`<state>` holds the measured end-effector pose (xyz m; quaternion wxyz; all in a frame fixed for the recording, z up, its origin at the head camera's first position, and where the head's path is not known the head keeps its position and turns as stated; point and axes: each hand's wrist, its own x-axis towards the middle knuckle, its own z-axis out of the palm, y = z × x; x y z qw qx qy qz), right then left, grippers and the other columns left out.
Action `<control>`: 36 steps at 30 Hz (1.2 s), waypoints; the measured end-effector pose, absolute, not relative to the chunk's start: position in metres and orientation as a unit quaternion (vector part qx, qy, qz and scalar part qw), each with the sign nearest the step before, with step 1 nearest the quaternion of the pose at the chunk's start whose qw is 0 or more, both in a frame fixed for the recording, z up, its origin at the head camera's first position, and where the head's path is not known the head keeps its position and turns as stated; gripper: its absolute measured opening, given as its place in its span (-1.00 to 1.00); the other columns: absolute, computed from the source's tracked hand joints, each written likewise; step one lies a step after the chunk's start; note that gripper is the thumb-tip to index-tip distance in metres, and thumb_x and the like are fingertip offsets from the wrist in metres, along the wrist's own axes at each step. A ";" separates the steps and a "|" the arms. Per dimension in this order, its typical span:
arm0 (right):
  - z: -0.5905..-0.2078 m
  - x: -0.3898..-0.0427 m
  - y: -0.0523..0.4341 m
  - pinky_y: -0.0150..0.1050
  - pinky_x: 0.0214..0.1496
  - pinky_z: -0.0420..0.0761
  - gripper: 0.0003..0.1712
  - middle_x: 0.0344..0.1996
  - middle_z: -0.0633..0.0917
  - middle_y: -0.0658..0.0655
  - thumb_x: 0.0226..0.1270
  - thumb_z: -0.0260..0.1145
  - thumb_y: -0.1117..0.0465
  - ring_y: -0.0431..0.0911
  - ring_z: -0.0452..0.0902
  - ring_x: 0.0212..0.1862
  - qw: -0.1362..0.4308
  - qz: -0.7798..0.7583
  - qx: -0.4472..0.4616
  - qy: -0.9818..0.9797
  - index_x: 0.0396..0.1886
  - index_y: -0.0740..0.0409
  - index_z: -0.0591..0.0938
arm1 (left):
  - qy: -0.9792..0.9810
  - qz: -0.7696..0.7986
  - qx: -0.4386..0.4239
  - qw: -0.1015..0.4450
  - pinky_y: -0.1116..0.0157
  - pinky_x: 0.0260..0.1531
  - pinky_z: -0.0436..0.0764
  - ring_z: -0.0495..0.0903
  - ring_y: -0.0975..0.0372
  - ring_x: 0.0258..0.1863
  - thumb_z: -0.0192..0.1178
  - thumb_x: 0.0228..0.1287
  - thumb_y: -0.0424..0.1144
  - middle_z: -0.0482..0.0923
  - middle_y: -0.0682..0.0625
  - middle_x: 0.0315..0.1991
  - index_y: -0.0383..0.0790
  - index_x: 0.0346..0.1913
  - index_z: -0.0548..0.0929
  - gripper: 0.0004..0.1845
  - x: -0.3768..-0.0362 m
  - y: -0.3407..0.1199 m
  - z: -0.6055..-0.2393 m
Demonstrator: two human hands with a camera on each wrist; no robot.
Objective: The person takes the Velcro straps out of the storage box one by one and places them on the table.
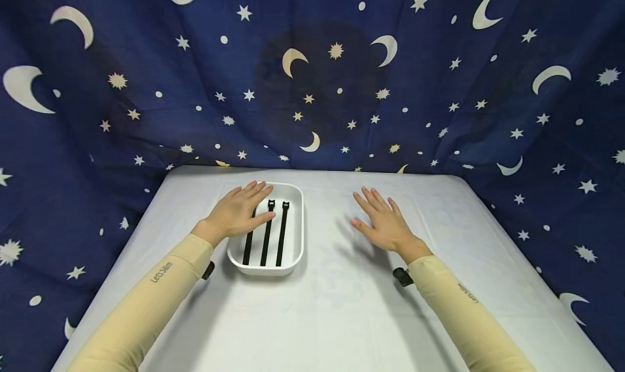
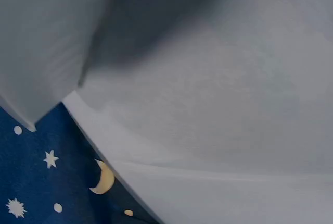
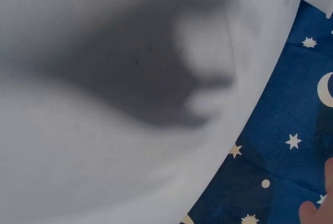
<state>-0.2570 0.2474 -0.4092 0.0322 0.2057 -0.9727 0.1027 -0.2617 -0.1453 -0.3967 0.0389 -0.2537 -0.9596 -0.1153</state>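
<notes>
While both hands hang flat above the white cloth-covered bench (image 1: pixel 342 307), nothing has been picked up yet, so the work looks to be at its very start. The left hand (image 1: pixel 240 212) is spread wide with straight fingers over the far left part of the shallow white rectangular plastic tray (image 1: pixel 294 236), holding nothing; whether it touches the tray cannot be told. Three long black strap-like ties (image 1: pixel 266 233) lie side by side in the tray, running from six to twelve o'clock, with their wider heads at the twelve o'clock end. The right hand (image 1: pixel 383 220) is likewise open and empty, well apart from the tray at its three o'clock, casting a shadow on the cloth. A dark blue curtain with moons and stars (image 1: pixel 312 74) surrounds the bench. By the look of it, the next move calls for curling the fingers of the left hand down to pinch one tie and lift it clear of its neighbours.
</notes>
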 end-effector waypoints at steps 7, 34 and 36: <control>-0.410 -0.258 0.238 0.30 0.63 -0.20 -0.12 0.65 -0.08 -0.01 0.48 -0.07 -0.39 0.07 -0.18 0.65 0.028 0.108 0.213 -0.971 0.64 -0.18 0.00 | -0.968 -0.125 -0.216 0.021 -0.05 0.52 0.27 0.16 -0.06 0.55 -0.07 0.47 0.27 0.12 -0.25 0.56 -0.38 0.53 0.17 -0.13 -0.258 -0.155 -0.402; -0.413 -0.259 0.204 0.27 0.64 -0.21 -0.15 0.65 -0.08 -0.05 0.50 -0.07 -0.37 0.00 -0.22 0.66 0.026 0.129 0.240 -0.962 0.64 -0.21 0.00 | -0.965 -0.224 -0.134 -0.009 -0.07 0.54 0.18 0.04 -0.08 0.58 -0.16 0.53 -0.20 -0.16 -0.21 0.63 -0.35 0.58 0.01 -0.34 -0.247 -0.171 -0.434; -0.413 -0.258 0.201 0.26 0.64 -0.21 -0.15 0.65 -0.08 -0.05 0.50 -0.07 -0.38 0.00 -0.21 0.66 0.026 0.132 0.241 -0.961 0.64 -0.21 0.01 | -0.962 -0.240 -0.131 -0.009 -0.05 0.56 0.14 0.02 -0.07 0.59 -0.17 0.54 -0.20 -0.15 -0.22 0.62 -0.36 0.58 0.00 -0.34 -0.247 -0.171 -0.436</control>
